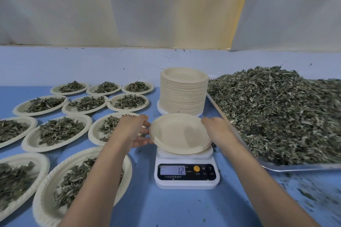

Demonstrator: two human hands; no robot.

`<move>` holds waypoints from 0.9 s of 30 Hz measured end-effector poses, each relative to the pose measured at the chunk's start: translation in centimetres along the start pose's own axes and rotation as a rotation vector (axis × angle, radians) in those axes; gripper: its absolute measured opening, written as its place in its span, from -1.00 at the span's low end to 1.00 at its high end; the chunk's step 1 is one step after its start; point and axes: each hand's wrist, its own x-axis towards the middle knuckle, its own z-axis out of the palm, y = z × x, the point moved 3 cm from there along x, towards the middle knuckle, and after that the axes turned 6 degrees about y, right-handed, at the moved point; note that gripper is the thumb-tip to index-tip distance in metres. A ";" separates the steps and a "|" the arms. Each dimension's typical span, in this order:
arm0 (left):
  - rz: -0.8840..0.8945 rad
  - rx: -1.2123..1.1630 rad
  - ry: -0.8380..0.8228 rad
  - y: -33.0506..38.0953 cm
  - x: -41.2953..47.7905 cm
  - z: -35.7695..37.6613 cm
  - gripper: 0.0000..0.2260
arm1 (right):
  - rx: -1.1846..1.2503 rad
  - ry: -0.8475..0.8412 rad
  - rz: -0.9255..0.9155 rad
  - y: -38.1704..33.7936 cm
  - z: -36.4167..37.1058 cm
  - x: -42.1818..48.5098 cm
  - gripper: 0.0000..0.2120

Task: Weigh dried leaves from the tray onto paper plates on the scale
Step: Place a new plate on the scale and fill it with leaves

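An empty paper plate (180, 132) sits tilted over the platform of a small white scale (186, 175), whose display reads 12 with a minus sign. My left hand (133, 131) holds the plate's left rim, thumb above and fingers below. My right hand (217, 131) grips its right rim. A metal tray (295, 167) to the right carries a big heap of dried leaves (280, 110).
A tall stack of empty paper plates (184, 92) stands right behind the scale. Several plates filled with leaves (59, 131) cover the blue table to the left. Leaf crumbs litter the table at front right. A pale wall covering hangs behind.
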 end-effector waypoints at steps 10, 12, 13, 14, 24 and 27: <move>0.147 0.115 0.154 0.2 0.4 0.0 -0.76 | -0.079 0.145 -0.140 0.1 -1.1 0.4 -0.65; 0.348 0.231 0.264 0.9 -0.1 0.2 -0.80 | -0.028 0.252 -0.174 0.2 -2.3 0.6 -0.71; 0.443 0.257 0.295 1.3 -0.6 0.5 -0.84 | 0.037 0.284 -0.150 0.4 -3.0 0.9 -0.73; 0.514 0.250 0.298 1.6 -1.3 0.9 -0.85 | 0.129 0.299 -0.112 0.7 -3.9 1.2 -0.72; 0.535 -0.157 -0.084 4.5 -5.5 10.4 -0.76 | -0.251 -0.412 0.329 6.9 -11.3 3.1 -0.45; 0.514 -0.219 -0.130 5.2 -6.0 12.4 -0.74 | -0.469 -0.608 0.403 8.3 -10.9 2.7 -0.48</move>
